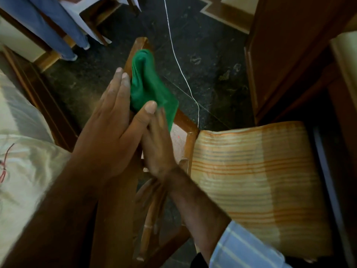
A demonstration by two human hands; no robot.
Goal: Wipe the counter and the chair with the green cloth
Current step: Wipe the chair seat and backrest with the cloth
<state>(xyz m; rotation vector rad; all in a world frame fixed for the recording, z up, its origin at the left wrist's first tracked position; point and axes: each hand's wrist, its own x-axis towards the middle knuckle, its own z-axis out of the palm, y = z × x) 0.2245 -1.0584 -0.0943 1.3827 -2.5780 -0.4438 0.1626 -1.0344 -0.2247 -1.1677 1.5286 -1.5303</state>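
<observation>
Nearest, at the bottom left, a bare forearm leading up to the left hand [116, 132]. Fingers [116, 84] stretched straight and released, lying flat against the left side of the crumpled green cloth [152, 89], thumb resting on its near edge. Just right of it, from a blue-and-white striped sleeve [241, 250], the right hand [156, 147], blurred, its fingertips touching the near end of the cloth; cannot tell whether clenched on it or only pressing. Cloth bunched along the top rail of the brown wooden chair [190, 130], covering the rail's middle stretch, with bare wood showing beyond its far end. To the right, on the chair, a cream cushion with orange stripes [251, 180]. Beneath and farther off, dark speckled stone floor [212, 74], crossed by a thin white cord [181, 70] running from the far edge down to the chair's corner. At far left, blue trouser legs [58, 29] of another person. Near left, pale cream fabric [19, 171].
</observation>
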